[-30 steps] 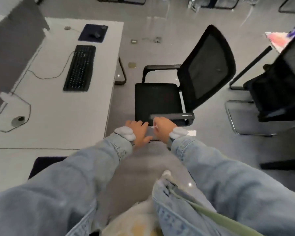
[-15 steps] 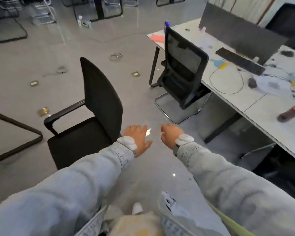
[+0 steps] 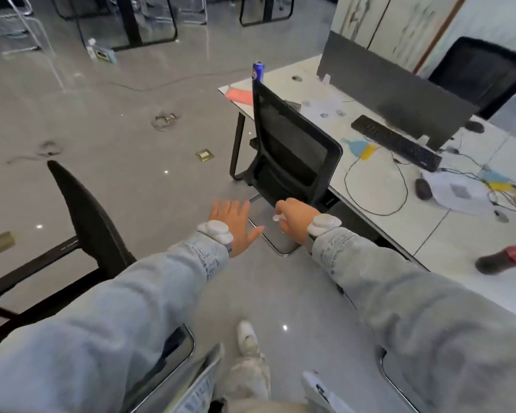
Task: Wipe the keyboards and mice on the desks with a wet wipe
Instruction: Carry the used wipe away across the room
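Black keyboard (image 3: pixel 396 143) lies ahead-right of the right hand (image 3: pixel 292 216) (fingers pinching the wipe (image 3: pixel 277 217)), nearer than the spread-fingered left hand (image 3: pixel 236 222).

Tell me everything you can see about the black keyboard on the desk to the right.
The black keyboard is a long, slim, full-width board, plastic by the look, lying flat on the white desk, set diagonally just in front of the dark grey divider panel. Its keys are blurred. Cables lie on the desk near it. A dark mouse sits apart, nearer the camera. Neither hand touches it: the right hand, pinching a white wipe, is over the floor.
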`<state>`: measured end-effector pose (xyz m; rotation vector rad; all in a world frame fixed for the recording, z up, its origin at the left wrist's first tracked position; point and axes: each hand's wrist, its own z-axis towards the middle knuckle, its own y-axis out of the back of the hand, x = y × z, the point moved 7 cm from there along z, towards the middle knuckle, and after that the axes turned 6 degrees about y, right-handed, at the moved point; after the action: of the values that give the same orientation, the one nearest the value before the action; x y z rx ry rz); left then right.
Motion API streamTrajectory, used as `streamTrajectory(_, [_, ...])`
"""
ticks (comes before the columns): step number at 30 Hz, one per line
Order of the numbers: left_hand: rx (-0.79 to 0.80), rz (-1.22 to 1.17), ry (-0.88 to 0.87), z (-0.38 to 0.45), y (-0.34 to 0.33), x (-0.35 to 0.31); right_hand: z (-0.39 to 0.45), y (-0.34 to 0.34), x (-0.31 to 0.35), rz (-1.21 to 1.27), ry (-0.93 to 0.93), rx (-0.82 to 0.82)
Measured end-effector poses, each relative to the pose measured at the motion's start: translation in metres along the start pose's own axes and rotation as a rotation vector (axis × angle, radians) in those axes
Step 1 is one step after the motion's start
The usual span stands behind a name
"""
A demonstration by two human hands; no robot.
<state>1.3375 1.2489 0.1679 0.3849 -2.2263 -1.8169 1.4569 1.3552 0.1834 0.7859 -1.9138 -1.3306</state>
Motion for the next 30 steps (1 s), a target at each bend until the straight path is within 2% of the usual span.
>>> streamTrajectory(5, [0.020, 0.016, 0.090, 0.100, 0.026, 0.034, 0.096, 0.041, -0.018, 0.006, 0.051, 0.034])
streamTrajectory(9, [-0.007, 0.028, 0.132, 0.160, 0.056, 0.063, 0.167, 0.079, -0.025, 0.034, 0.122, -0.006])
streamTrajectory(18, [0.008, -0.009, 0.343, 0.303, 0.071, 0.190, 0.397, 0.121, -0.005, 0.024, 0.311, -0.032])
streamTrajectory(24, [0.094, -0.084, 0.486, 0.375, 0.074, 0.290, 0.558, 0.145, 0.050, 0.021, 0.487, -0.020])
streamTrajectory(30, [0.134, -0.151, 0.630, 0.418, 0.077, 0.413, 0.689, 0.184, 0.142, 0.033, 0.642, -0.014])
